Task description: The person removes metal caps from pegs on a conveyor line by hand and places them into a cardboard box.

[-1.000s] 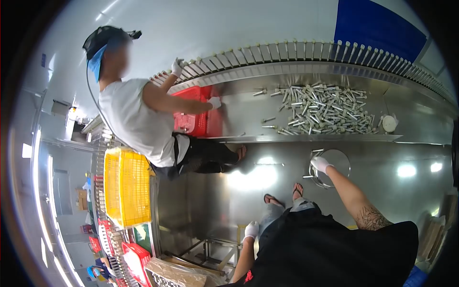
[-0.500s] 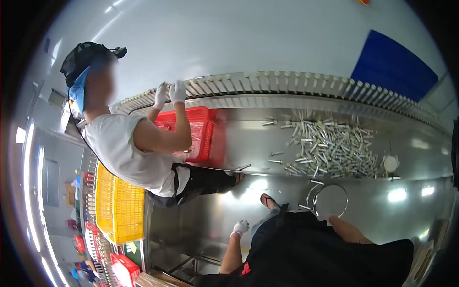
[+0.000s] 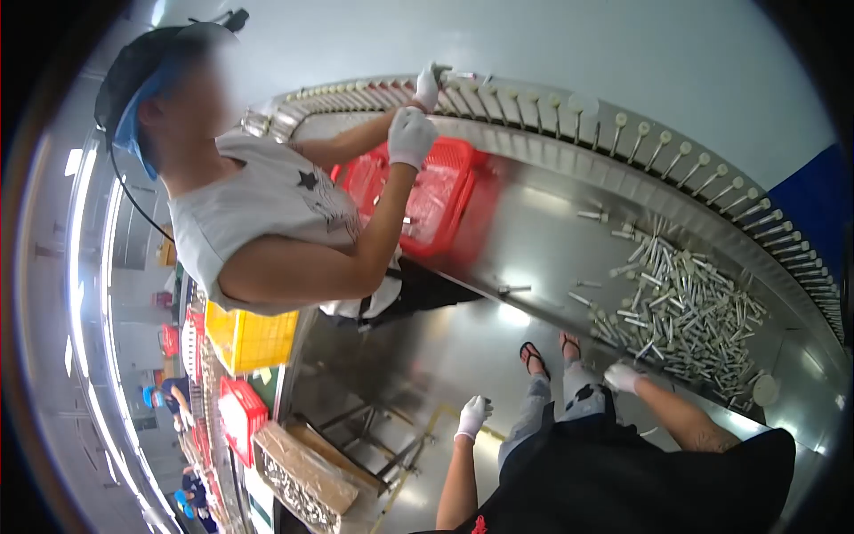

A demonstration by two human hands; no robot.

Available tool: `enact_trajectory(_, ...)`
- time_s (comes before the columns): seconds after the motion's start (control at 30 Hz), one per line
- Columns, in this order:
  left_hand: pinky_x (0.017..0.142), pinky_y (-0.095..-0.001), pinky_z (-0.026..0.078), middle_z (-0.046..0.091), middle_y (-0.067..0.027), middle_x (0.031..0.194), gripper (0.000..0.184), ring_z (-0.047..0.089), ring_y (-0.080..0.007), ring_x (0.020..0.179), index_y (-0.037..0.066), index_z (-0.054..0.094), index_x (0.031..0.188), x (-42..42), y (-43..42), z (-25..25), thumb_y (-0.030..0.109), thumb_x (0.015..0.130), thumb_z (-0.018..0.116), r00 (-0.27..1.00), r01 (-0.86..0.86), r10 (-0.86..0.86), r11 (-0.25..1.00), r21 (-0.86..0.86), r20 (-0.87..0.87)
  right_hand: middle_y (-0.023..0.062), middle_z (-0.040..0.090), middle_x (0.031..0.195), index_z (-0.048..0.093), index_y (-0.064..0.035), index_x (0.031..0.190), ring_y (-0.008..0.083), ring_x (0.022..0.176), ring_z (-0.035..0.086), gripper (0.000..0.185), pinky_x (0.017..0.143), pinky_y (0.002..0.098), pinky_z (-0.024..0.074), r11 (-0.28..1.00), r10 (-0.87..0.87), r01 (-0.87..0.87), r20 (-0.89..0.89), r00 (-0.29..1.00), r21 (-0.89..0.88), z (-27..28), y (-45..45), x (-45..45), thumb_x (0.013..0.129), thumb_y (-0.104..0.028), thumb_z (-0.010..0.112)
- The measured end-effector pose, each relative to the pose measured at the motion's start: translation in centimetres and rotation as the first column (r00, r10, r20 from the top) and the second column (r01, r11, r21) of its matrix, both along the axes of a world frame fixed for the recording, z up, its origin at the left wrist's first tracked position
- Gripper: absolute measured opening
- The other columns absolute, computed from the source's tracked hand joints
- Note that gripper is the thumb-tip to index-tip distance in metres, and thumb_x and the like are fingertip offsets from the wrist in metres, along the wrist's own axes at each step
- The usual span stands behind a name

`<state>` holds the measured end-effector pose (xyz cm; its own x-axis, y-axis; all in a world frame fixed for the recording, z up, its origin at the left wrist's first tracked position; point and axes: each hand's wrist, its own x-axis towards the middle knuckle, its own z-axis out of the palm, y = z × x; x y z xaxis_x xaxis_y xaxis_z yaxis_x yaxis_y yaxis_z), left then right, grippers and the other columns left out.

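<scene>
My left hand [image 3: 476,416], in a white glove, hangs over the floor with its fingers curled in and nothing visible in them. Against the front edge of the metal bench [image 3: 543,240] is my right hand [image 3: 624,377], also gloved; its fingers are too small and unclear to read. A pile of metal bolt-like pieces with pale round heads [image 3: 685,307] lies on the bench just beyond that hand. Several stray pieces lie left of the pile. A white round object [image 3: 765,390] sits at the pile's right end.
A co-worker [image 3: 276,214] in white gloves reaches to a curved conveyor [image 3: 569,133] carrying upright pieces. A red basket [image 3: 458,182] with clear plastic stands on the bench. Behind are a yellow crate [image 3: 253,334], a cardboard box [image 3: 307,472] and a metal frame [image 3: 382,440].
My view has turned left and nearer the co-worker. My right hand has come into sight at the bench edge. The round-topped stool has left view. The co-worker's hands have spread apart.
</scene>
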<state>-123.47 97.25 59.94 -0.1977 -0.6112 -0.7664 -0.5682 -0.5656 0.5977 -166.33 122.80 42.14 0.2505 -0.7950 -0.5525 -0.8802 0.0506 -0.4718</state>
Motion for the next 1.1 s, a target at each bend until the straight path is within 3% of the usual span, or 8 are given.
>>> enact_trajectory(0.07,0.069,-0.0365,0.058,0.074,-0.0133,0.093,0.024,0.071,-0.02,0.076,0.002,0.069,0.104,3.0,4.5,-1.5,0.023,0.101,0.057,0.983,0.185,-0.184,0.979,-0.085,0.013,0.0194,0.075,0.09,0.071,0.0012,0.101,0.0305,0.078,0.074,0.033,0.072,0.0425,0.0589,0.599,-0.785,0.628,0.21,0.583,0.497,4.1,-4.7,1.5,0.101,-0.025,0.051)
enact_trajectory(0.27,0.08,-0.0454,0.059,0.07,-0.0187,0.101,0.022,0.072,-0.0361,0.092,0.007,0.066,0.104,11.2,18.9,-6.9,0.021,0.089,0.075,0.797,0.588,-0.529,0.79,-0.172,0.292,0.0173,0.072,0.081,0.069,0.0012,0.102,0.0261,0.068,0.069,0.031,0.063,0.0379,0.056,0.586,-0.796,0.485,0.346,0.497,0.649,4.4,-10.4,6.3,0.103,-0.024,0.051)
enact_trajectory(0.33,0.082,-0.0435,0.058,0.07,-0.0194,0.105,0.021,0.071,-0.0347,0.095,0.006,0.065,0.102,11.4,22.7,-4.7,0.026,0.094,0.068,0.988,-0.122,0.103,0.976,0.182,0.112,0.0173,0.072,0.083,0.069,0.0018,0.103,0.0261,0.066,0.069,0.032,0.061,0.0395,0.0558,0.672,-0.674,0.364,0.328,0.662,0.645,5.4,-10.7,7.1,0.103,-0.024,0.05)
enact_trajectory(0.67,0.086,-0.0495,0.055,0.073,-0.0221,0.115,0.03,0.07,-0.0399,0.104,0.005,0.073,0.108,27.4,51.0,-0.5,0.028,0.095,0.059,0.946,-0.133,0.191,0.966,-0.223,0.262,0.0246,0.072,0.117,0.067,-0.0006,0.124,0.0346,0.101,0.073,0.046,0.082,0.0457,0.0582,0.84,0.456,-0.351,-0.189,0.869,0.414,-0.1,-2.7,15.5,0.098,-0.034,0.049)
enact_trajectory(0.77,0.077,-0.0507,0.057,0.075,-0.0209,0.099,0.028,0.071,-0.0424,0.085,0.007,0.075,0.104,33.7,68.2,-13.1,0.03,0.09,0.067,0.672,-0.739,0.74,0.664,-0.113,-0.043,0.0245,0.073,0.113,0.072,-0.0043,0.113,0.0398,0.109,0.071,0.042,0.092,0.0495,0.0572,0.528,0.849,-0.814,-0.178,0.497,0.242,-1.7,3.2,25.3,0.09,-0.038,0.068)
enact_trajectory(0.8,0.08,-0.0522,0.057,0.075,-0.0217,0.102,0.03,0.071,-0.0439,0.089,0.007,0.073,0.11,34.4,72.2,-10.8,0.03,0.092,0.065,0.005,-0.951,0.999,-0.005,0.308,0.032,0.0244,0.073,0.115,0.074,-0.0047,0.11,0.0423,0.11,0.07,0.039,0.095,0.0496,0.0555,0.36,0.932,-0.912,-0.021,0.363,0.195,1.6,4.7,31.0,0.091,-0.037,0.066)
enact_trajectory(0.87,0.083,-0.0525,0.057,0.074,-0.0229,0.103,0.03,0.071,-0.0439,0.095,0.006,0.072,0.108,36.5,82.3,-10.8,0.03,0.094,0.063,0.637,-0.43,0.473,0.873,-0.228,0.609,0.0242,0.07,0.124,0.069,-0.0014,0.123,0.0418,0.115,0.068,0.035,0.092,0.0473,0.0575,0.518,0.814,-0.692,-0.039,0.58,0.503,16.6,8.0,45.1,0.097,-0.021,0.057)
enact_trajectory(1.1,0.069,-0.0426,0.061,0.077,-0.0232,0.102,0.047,0.076,-0.0319,0.081,-0.004,0.07,0.114,39.6,90.8,-8.2,0.032,0.102,0.043,0.008,-0.898,0.898,-0.187,0.398,0.44,0.0164,0.075,0.115,0.075,-0.0057,0.117,0.0343,0.11,0.072,0.036,0.095,0.0402,0.0571,0.155,0.985,-0.946,0.027,0.169,0.285,8.7,1.6,63.0,0.096,-0.031,0.058)
